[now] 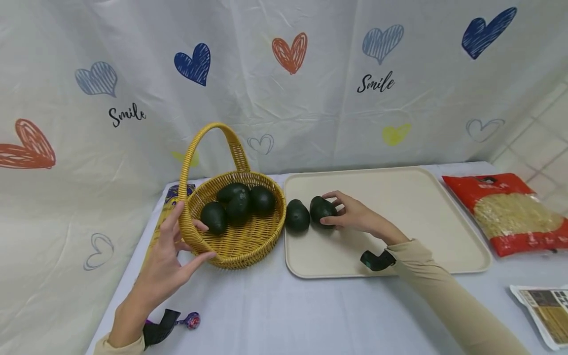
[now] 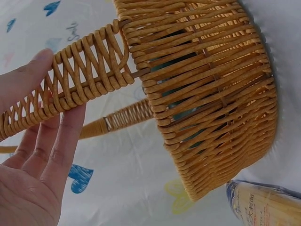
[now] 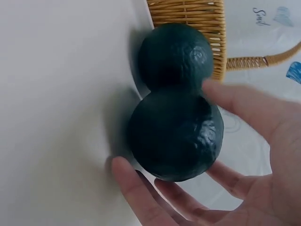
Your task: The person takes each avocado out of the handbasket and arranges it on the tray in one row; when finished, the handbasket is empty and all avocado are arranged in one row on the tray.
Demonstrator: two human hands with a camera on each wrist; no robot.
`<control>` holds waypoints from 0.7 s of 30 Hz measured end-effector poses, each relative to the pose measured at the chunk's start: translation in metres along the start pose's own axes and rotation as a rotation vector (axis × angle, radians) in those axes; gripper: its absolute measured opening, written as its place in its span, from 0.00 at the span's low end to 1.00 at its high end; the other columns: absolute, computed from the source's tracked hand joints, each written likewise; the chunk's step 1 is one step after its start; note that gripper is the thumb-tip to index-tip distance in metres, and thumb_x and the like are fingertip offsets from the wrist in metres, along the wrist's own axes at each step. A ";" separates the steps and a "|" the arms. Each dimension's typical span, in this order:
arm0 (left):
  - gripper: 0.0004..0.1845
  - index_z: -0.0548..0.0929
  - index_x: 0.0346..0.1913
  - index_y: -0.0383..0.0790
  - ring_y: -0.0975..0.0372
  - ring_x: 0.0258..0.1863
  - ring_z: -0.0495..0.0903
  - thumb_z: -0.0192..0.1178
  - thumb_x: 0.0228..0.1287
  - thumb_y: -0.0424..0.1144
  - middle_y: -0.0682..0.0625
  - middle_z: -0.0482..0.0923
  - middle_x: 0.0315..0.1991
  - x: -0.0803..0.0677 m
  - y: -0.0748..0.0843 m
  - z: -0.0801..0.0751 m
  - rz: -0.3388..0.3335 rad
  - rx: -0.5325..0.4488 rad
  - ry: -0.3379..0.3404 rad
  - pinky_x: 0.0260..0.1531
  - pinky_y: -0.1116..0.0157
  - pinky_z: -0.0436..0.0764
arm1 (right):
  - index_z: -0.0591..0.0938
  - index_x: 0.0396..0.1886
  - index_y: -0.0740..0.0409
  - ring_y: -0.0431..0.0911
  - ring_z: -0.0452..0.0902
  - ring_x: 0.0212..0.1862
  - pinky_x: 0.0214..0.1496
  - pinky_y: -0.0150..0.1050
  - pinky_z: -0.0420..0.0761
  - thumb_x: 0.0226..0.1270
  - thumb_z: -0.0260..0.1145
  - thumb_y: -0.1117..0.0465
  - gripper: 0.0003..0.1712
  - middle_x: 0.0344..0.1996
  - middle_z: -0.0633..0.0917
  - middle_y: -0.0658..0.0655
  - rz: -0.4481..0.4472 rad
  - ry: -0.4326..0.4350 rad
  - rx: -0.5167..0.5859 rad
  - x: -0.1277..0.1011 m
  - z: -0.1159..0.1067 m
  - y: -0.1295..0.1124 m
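A yellow wicker basket [image 1: 244, 251] with a tall arched handle [image 2: 80, 70] contains several dark green avocados [image 1: 239, 204]. My left hand [image 1: 166, 256] holds the near side of the handle, thumb on one edge and fingers on the other in the left wrist view. On the cream tray [image 1: 390, 246], two more avocados lie side by side at its left end. My right hand [image 1: 355, 214] has thumb and fingers curled round the right-hand avocado [image 3: 176, 134]. The other avocado [image 1: 297, 216] sits just left of it, next to the basket.
A red bag of pasta [image 1: 514, 212] lies right of the tray, with a flat packet [image 1: 546, 310] nearer the front. Behind the basket is a yellow packet [image 1: 170, 202]. A wrapped lollipop [image 1: 192, 320] lies near my left wrist. A printed white curtain [image 1: 310, 113] hangs behind.
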State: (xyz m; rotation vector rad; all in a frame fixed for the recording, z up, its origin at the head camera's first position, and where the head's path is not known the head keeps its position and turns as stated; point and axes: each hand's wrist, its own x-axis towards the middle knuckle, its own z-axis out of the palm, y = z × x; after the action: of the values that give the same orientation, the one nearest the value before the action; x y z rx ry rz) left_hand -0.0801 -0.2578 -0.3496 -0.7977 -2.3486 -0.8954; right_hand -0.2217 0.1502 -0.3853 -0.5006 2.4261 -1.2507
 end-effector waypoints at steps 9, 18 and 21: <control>0.56 0.46 0.81 0.31 0.59 0.47 0.84 0.64 0.62 0.55 0.45 0.79 0.50 0.000 0.001 0.000 0.001 0.001 0.003 0.37 0.77 0.85 | 0.63 0.79 0.58 0.65 0.76 0.65 0.66 0.60 0.76 0.68 0.74 0.50 0.47 0.69 0.70 0.73 0.006 0.006 -0.120 0.003 -0.008 -0.006; 0.56 0.46 0.81 0.32 0.54 0.45 0.85 0.65 0.61 0.53 0.45 0.80 0.50 0.000 0.002 -0.001 0.005 0.010 0.002 0.36 0.77 0.85 | 0.71 0.71 0.69 0.67 0.73 0.65 0.67 0.60 0.78 0.73 0.70 0.63 0.32 0.65 0.73 0.73 -0.297 0.130 -0.099 0.030 0.009 -0.067; 0.61 0.46 0.81 0.32 0.53 0.44 0.85 0.76 0.53 0.40 0.45 0.80 0.50 0.001 0.003 0.000 0.001 0.014 0.003 0.36 0.77 0.86 | 0.73 0.70 0.68 0.65 0.74 0.63 0.65 0.58 0.80 0.72 0.71 0.65 0.31 0.64 0.72 0.73 -0.372 0.090 -0.091 0.045 0.039 -0.090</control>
State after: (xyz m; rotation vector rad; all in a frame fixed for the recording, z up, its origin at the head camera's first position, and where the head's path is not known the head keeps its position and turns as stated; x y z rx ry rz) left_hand -0.0786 -0.2555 -0.3481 -0.7919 -2.3494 -0.8778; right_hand -0.2297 0.0529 -0.3387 -0.9782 2.5528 -1.3315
